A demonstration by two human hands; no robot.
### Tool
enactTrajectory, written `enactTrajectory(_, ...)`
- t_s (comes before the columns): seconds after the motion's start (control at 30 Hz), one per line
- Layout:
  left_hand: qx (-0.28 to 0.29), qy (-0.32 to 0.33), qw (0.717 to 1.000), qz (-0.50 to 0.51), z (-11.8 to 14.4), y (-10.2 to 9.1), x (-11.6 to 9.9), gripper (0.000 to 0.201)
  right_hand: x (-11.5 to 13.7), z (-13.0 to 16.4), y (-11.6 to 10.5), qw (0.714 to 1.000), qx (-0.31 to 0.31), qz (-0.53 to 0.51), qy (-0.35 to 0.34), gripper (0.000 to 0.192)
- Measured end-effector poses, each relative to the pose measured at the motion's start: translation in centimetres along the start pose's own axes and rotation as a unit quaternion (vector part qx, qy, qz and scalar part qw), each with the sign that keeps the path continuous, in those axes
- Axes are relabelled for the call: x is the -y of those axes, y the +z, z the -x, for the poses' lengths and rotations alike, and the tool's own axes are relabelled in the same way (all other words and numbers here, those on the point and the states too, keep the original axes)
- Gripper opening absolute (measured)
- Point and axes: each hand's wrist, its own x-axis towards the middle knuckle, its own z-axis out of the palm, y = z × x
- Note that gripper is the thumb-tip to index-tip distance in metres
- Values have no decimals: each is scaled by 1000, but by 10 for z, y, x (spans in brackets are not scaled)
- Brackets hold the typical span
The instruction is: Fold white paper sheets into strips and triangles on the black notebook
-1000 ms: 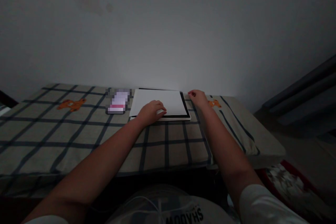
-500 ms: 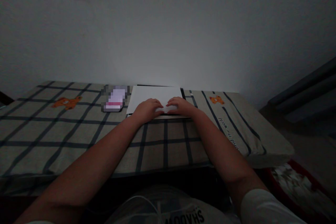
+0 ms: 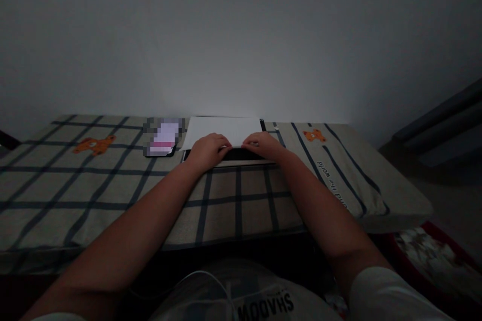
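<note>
A white sheet of paper [image 3: 226, 129] lies on a dark flat board with a pale edge [image 3: 244, 155], on a checked cloth. My left hand [image 3: 205, 150] pinches the sheet's near edge at the left. My right hand [image 3: 263, 144] pinches the same edge at the right. The near edge is lifted off the board and pushed toward the wall, so the dark board shows beneath it.
A phone with a lit screen [image 3: 163, 138] lies just left of the paper. The checked cloth [image 3: 94, 180] with orange bear prints covers the surface up to a pale wall. The surface ends at the right [image 3: 406, 210]; red patterned fabric [image 3: 433, 256] lies below.
My right hand came from the board's far right corner to the paper's near edge beside my left hand. Both hands then lifted that edge and moved it toward the wall, uncovering the board.
</note>
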Motion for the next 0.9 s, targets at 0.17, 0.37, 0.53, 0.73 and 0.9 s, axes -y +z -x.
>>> enactTrajectory(0.17,-30,-13,999,-17,-1,-3,2,30,0,5,-14,999,-36,0,29,22)
enactTrajectory(0.37,-82,-72,994,-29,-1,-10,0,35,-4,7,-21,983,-151,-77,64,22)
enactTrajectory(0.53,-133,-107,985,-29,0,-15,-1,32,-11,5,-17,955,-226,-146,125,27)
enactTrajectory(0.73,-168,-120,978,15,2,-17,-2,28,-9,3,-14,930,-247,-231,142,27)
enactTrajectory(0.9,-238,-132,961,39,5,-20,-8,42,-8,1,-15,902,-290,-269,173,28)
